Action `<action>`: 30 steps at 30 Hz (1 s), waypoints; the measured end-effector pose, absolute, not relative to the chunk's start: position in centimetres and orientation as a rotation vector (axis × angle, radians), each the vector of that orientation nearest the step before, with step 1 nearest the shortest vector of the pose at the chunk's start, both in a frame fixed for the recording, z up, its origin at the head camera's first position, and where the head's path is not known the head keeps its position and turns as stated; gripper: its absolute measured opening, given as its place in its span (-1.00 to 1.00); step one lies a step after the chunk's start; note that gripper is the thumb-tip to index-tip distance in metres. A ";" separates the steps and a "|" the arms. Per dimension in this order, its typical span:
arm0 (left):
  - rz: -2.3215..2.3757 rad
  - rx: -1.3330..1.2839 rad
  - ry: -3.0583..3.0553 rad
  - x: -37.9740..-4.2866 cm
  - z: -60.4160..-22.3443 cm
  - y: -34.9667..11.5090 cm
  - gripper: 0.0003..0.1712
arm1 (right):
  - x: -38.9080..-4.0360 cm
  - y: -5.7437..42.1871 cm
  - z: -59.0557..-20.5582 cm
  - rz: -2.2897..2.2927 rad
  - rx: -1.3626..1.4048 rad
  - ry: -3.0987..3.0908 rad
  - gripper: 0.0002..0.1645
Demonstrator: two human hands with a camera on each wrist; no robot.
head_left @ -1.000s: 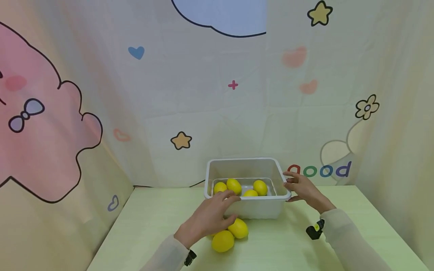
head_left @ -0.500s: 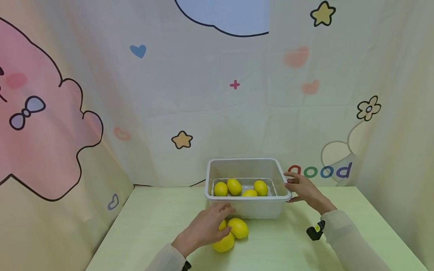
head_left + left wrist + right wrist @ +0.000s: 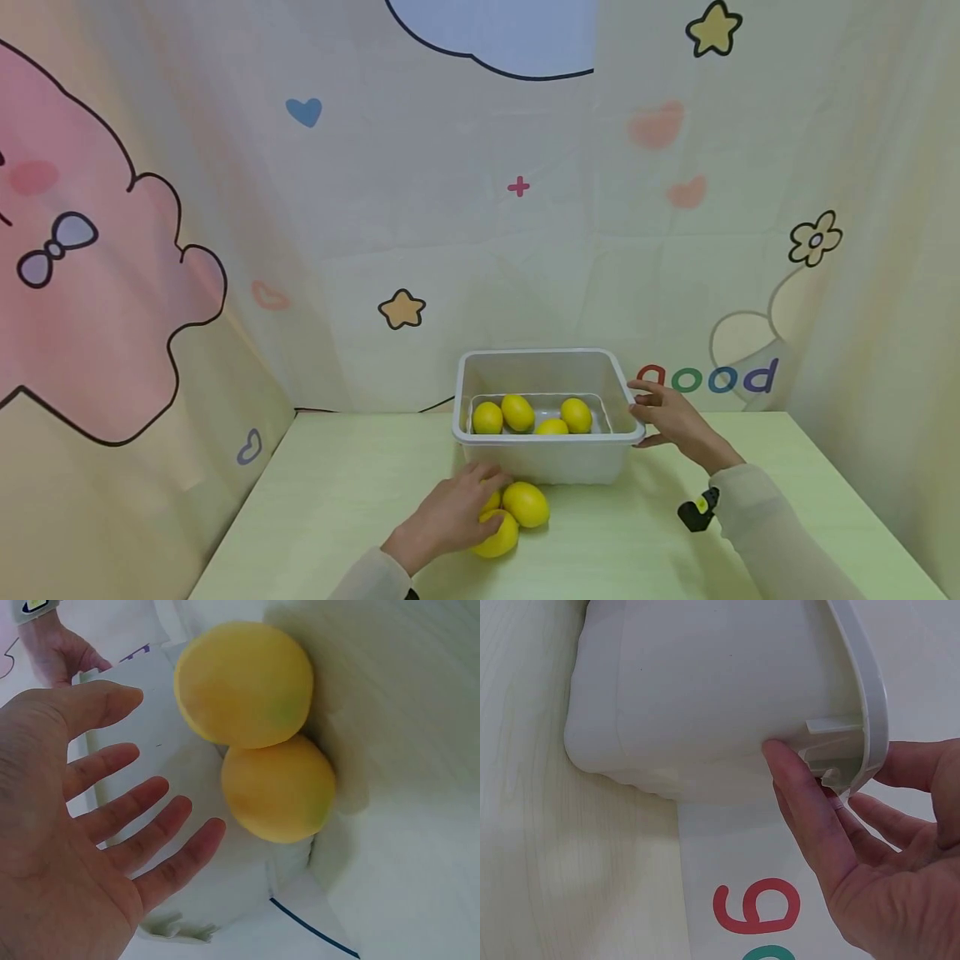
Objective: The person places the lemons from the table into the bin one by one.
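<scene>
A white plastic bin [image 3: 551, 463] stands near the back wall with several yellow lemons [image 3: 517, 413] in it. Three more lemons [image 3: 527, 505] lie together on the table before it, one mostly covered by my left hand [image 3: 453, 512]. That hand hovers over the pile's left side, fingers spread and relaxed. In the left wrist view a gap separates its fingertips from the two visible lemons [image 3: 244, 682]. My right hand [image 3: 678, 423] pinches the bin's right rim. From the right wrist, one digit presses the outer wall under the rim [image 3: 876, 712] while the others lie at its edge.
Pale table [image 3: 337, 492] runs out to both sides of the bin. A printed curtain [image 3: 450, 208] hangs close behind it. A dark wrist camera [image 3: 697, 510] sits below my right cuff.
My left hand has moved from the bin's front rim down and back to the lemons on the table. My right hand and the bin have stayed in place.
</scene>
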State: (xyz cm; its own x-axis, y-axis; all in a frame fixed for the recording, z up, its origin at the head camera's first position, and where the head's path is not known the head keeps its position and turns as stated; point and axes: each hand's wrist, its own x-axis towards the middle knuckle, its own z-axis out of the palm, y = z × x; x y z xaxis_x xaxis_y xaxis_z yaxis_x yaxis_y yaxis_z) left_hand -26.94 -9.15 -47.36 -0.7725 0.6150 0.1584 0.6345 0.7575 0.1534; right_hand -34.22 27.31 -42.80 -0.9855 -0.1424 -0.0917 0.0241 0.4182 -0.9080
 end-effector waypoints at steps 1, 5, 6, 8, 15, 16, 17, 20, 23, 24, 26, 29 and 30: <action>-0.301 -1.018 -2.854 -27.0 -47.6 -9.2 -0.48 | -34.2 27.3 -42.8 -1.616 -0.102 2.511 -0.27; -0.297 -1.023 -2.857 -27.1 -48.1 -9.3 -0.49 | -34.2 27.4 -42.8 -1.615 -0.107 2.518 -0.25; -0.292 -1.024 -2.855 -27.1 -48.2 -9.3 -0.49 | -34.2 27.4 -42.9 -1.612 -0.112 2.522 -0.25; -0.282 -1.027 -2.849 -27.2 -48.4 -9.4 -0.51 | -34.3 27.4 -42.9 -1.610 -0.115 2.524 -0.24; -0.250 -1.030 -2.842 -27.2 -49.0 -9.4 -0.52 | -34.2 27.4 -42.9 -1.619 -0.109 2.514 -0.26; -0.248 -1.033 -2.844 -27.2 -49.0 -9.4 -0.52 | -34.2 27.3 -42.9 -1.620 -0.113 2.514 -0.26; -0.249 -1.035 -2.850 -27.2 -49.1 -9.4 -0.52 | -34.2 27.3 -42.9 -1.621 -0.108 2.512 -0.27; -0.270 -1.043 -2.862 -27.1 -49.1 -9.4 -0.52 | -34.2 27.3 -42.8 -1.619 -0.110 2.510 -0.28; -0.291 -1.048 -2.877 -27.1 -49.1 -9.2 -0.53 | -34.1 27.3 -42.7 -1.622 -0.102 2.506 -0.28; -0.293 -1.051 -2.879 -27.0 -49.1 -9.1 -0.54 | -34.0 27.2 -42.7 -1.623 -0.104 2.505 -0.28; -0.292 -1.057 -2.884 -26.9 -49.1 -9.0 -0.54 | -34.0 27.2 -42.7 -1.625 -0.108 2.506 -0.27; -0.294 -1.072 -2.885 -26.7 -49.1 -8.9 -0.55 | -34.1 27.2 -42.8 -1.634 -0.108 2.503 -0.27; -0.299 -1.078 -2.887 -26.7 -49.1 -8.8 -0.56 | -34.1 27.2 -42.8 -1.636 -0.106 2.502 -0.26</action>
State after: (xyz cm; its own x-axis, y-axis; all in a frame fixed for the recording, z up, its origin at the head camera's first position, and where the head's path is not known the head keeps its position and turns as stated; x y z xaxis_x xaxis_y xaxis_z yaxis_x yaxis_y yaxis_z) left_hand -26.65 -8.82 -49.15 -0.7568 0.6444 0.1096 0.6532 0.7391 0.1645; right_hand -34.10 27.24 -42.85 -0.9862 -0.1410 -0.0866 0.0229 0.4023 -0.9152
